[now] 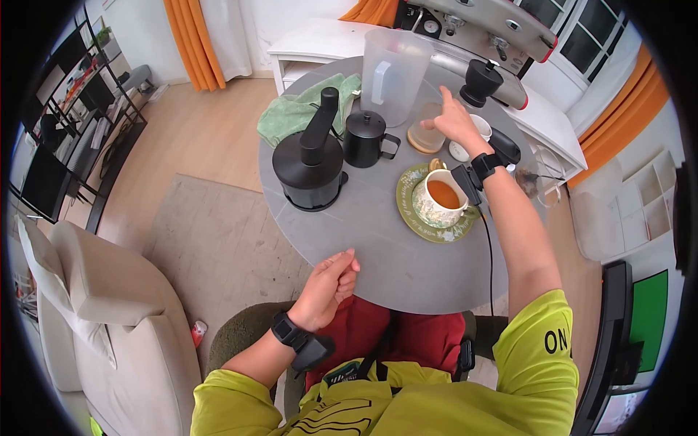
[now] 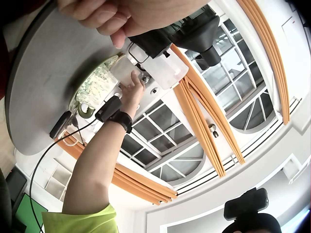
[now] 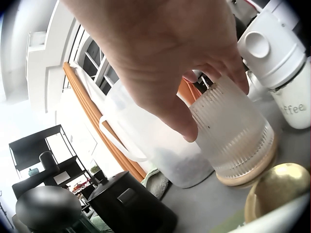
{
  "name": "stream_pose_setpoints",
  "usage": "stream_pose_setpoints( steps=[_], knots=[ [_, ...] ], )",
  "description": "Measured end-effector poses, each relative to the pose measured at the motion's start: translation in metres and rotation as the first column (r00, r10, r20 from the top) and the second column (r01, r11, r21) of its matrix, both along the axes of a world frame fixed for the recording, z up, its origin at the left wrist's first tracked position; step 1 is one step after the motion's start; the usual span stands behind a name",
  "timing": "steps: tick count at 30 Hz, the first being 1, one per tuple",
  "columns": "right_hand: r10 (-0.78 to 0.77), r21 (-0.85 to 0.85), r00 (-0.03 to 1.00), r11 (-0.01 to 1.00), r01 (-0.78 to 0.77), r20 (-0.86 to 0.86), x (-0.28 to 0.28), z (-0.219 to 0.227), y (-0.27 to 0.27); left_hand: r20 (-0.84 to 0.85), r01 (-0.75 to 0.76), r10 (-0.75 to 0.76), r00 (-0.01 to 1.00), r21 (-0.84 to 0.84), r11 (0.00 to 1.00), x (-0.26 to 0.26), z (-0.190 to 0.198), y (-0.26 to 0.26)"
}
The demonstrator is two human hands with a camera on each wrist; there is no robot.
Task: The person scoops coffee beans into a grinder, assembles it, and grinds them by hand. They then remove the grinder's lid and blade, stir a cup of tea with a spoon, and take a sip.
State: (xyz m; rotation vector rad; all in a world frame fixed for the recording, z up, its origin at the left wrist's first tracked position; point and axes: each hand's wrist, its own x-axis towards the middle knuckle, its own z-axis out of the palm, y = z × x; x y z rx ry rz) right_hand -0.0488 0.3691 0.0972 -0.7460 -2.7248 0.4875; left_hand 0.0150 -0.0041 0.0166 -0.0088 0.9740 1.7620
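Observation:
Near the table's far right, my right hand spreads its thumb and fingers beside the top of a ribbed clear glass with a tan base. In the right wrist view the hand arches over the glass, thumb by one side and fingers beyond the other; contact is unclear. My left hand hangs at the near table edge, loosely curled and holding nothing. A patterned cup of orange-brown liquid stands on a green saucer, right of centre, below my right wrist.
A black lidded appliance, a black pitcher, a green towel and a tall translucent jug stand left of and behind the glass. A black-topped grinder is behind my right hand. A cable crosses the table's right side.

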Motion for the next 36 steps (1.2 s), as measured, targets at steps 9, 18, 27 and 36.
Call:
stream_pose_setpoints(
  steps=[9,18,27,36],
  knots=[
    [0.179,0.317,0.946,0.944,-0.088,-0.271,0.021,0.027,0.006,-0.011,0.007,-0.007,1.0,0.0,1.0,0.002,0.002,0.0],
    [-0.052,0.04,0.82,0.995,0.091,-0.57,0.08,0.02,0.073,-0.036,0.028,-0.029,0.999,-0.006,1.0,0.004,0.001,0.001],
    [-0.199,-0.224,0.847,0.97,0.098,-0.493,0.104,-0.015,0.062,-0.05,0.042,-0.042,0.998,-0.008,0.999,0.005,0.0,0.002],
    [-0.1,0.099,0.78,0.974,0.203,-0.618,0.087,-0.016,0.049,-0.04,0.02,-0.02,0.999,-0.012,1.0,0.004,-0.001,-0.001]
  ],
)
